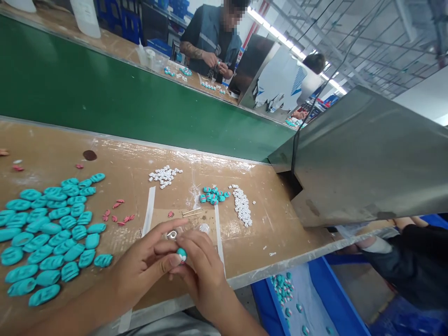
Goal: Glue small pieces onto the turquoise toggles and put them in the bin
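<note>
Close to the table's front edge, my left hand (143, 259) and my right hand (205, 261) meet around a small turquoise-and-white toy piece (181, 254). The left thumb presses its side, and the right fingers close over it from above. Part of the piece is hidden by my fingers. A shiny silver thing (171, 234) shows beside the left fingers; I cannot tell what it is. Just beyond my hands lie thin sticks (192, 212), a small clear disc (204, 228) and a pink piece (170, 214). Farther back sits a cluster of turquoise pieces with pink stripes (214, 195).
Many turquoise molded pieces (51, 228) cover the table's left, with pink bits (119, 218) nearby. White parts lie in two piles (164, 176) (242, 205). A metal housing (364, 163) stands right, above a blue bin (315, 280). A person (219, 42) works across the green divider (133, 107).
</note>
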Demonstrator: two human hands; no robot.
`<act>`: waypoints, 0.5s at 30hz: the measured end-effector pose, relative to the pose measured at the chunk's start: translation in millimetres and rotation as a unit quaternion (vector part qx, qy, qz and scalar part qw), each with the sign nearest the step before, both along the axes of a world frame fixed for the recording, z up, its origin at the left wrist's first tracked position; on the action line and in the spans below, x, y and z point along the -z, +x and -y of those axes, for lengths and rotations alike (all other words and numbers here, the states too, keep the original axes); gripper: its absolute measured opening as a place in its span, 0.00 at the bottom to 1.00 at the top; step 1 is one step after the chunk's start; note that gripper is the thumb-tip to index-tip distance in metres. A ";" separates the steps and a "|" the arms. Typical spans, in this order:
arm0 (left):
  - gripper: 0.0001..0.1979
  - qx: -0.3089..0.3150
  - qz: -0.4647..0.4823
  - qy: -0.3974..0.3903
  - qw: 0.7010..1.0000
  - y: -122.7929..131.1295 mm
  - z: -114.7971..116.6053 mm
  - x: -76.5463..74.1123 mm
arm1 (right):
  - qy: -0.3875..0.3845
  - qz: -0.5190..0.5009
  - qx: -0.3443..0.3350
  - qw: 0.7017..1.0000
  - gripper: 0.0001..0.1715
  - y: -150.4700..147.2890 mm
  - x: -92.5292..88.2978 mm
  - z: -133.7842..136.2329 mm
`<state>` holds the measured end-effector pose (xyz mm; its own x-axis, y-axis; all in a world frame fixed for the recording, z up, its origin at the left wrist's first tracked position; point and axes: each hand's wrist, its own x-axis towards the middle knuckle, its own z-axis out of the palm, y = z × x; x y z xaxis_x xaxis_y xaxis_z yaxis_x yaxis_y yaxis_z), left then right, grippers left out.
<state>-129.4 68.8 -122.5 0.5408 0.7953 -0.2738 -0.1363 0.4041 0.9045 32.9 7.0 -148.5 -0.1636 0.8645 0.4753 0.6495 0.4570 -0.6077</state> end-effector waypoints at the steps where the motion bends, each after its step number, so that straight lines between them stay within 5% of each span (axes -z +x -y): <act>1: 0.25 0.016 -0.012 0.002 1.000 1.0 1.5 1.5 | -0.001 0.036 0.014 0.999 0.19 9.2 6.8 2.1; 5: 0.13 0.046 -0.074 0.048 0.995 3.3 2.1 9.5 | -0.053 0.174 0.181 0.967 0.07 57.4 36.5 4.9; 8: 0.07 0.030 -0.075 0.086 0.993 3.2 -2.0 14.0 | -0.106 0.246 0.247 0.931 0.12 92.6 46.9 0.1; 15: 0.07 0.029 -0.094 0.121 0.988 0.1 -9.6 8.0 | -0.127 0.286 0.232 0.921 0.15 115.3 18.9 -19.0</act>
<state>-129.3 78.4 -130.5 0.5450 0.8190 -0.1795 0.0597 0.1756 0.9826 148.1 26.0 -167.4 0.0907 0.9759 0.1982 0.9861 -0.0602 -0.1547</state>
